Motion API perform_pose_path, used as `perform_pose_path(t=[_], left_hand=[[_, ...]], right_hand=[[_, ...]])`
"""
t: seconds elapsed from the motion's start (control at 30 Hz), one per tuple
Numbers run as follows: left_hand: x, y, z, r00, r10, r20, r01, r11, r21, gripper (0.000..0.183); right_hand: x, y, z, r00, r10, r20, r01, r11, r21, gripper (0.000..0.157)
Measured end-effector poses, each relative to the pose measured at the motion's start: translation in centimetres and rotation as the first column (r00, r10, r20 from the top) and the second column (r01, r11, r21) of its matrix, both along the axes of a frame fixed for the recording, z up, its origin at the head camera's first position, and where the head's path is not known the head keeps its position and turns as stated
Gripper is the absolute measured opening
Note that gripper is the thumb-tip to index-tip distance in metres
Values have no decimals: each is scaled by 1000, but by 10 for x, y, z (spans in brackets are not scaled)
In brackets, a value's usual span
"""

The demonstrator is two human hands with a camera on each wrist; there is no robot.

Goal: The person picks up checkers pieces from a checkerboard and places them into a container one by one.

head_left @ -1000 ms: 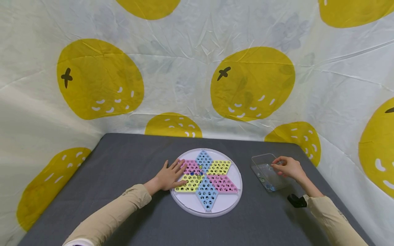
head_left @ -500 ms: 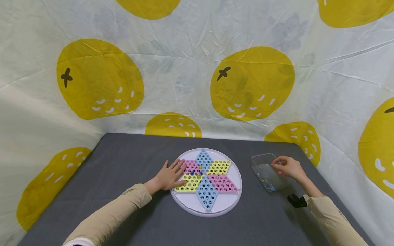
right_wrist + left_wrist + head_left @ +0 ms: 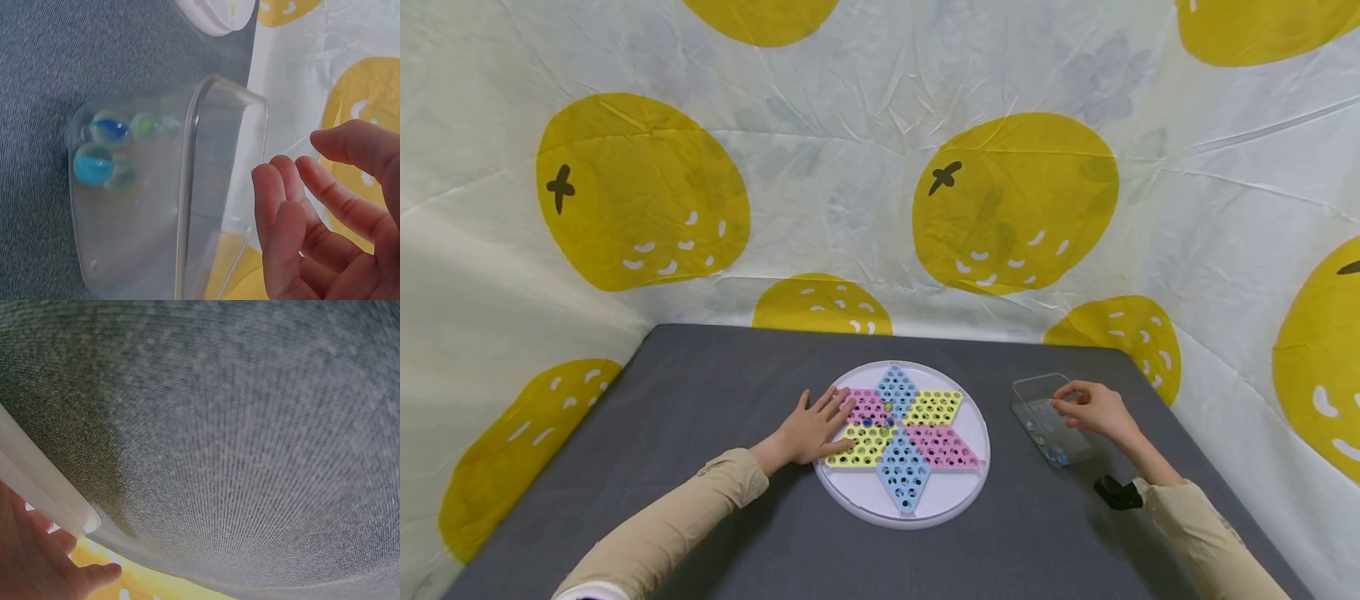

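A round white Chinese checkers board (image 3: 951, 500) carries a star of pink, yellow and blue sections full of holes. Several marbles (image 3: 885, 432) sit near the star's middle. My left hand (image 3: 814, 431) rests with spread fingers on the board's left side; in the left wrist view, that hand (image 3: 40, 562) is beside the white rim. To the right, my right hand (image 3: 1103, 411) hovers over a clear plastic box (image 3: 1033, 433). In the right wrist view, the right hand's fingers (image 3: 337, 194) are loosely bent, with no object visible between them. Several marbles (image 3: 94, 165) lie in the box.
Dark grey cloth covers the table (image 3: 737, 358). White fabric printed with yellow fruit (image 3: 1015, 204) hangs behind and at both sides. A black wrist device (image 3: 1117, 492) is on my right wrist, by the beige sleeve (image 3: 1195, 521).
My right hand has shifted slightly left over the clear box in the last half second. The left hand stays on the board, and the marbles there look unmoved.
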State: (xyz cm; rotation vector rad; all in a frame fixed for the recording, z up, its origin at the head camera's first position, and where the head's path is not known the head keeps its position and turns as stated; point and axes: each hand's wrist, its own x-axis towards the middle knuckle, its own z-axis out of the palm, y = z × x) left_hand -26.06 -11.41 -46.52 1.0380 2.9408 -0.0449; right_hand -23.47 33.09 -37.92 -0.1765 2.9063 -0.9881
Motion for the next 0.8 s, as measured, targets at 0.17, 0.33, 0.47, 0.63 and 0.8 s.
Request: perform_pose_path(t=[0.17, 0.33, 0.47, 0.63, 0.8], left_hand=[[1, 0, 2, 1000, -2, -4, 2, 1000, 1, 71], [1, 0, 2, 1000, -1, -4, 1, 1000, -5, 72], [1, 0, 3, 1000, -8, -7, 8, 1000, 9, 71], [2, 0, 3, 1000, -6, -6, 6, 1000, -6, 71], [2, -1, 2, 1000, -7, -8, 7, 1000, 1, 71]], right_hand=[[0, -5, -1, 1000, 11, 0, -11, 1000, -12, 31], [1, -11, -1, 999, 33, -8, -33, 999, -29, 29], [2, -17, -1, 999, 45, -17, -46, 999, -29, 28], [2, -27, 0, 997, 62, -35, -63, 998, -27, 28], [3, -37, -1, 995, 84, -49, -86, 996, -32, 26]])
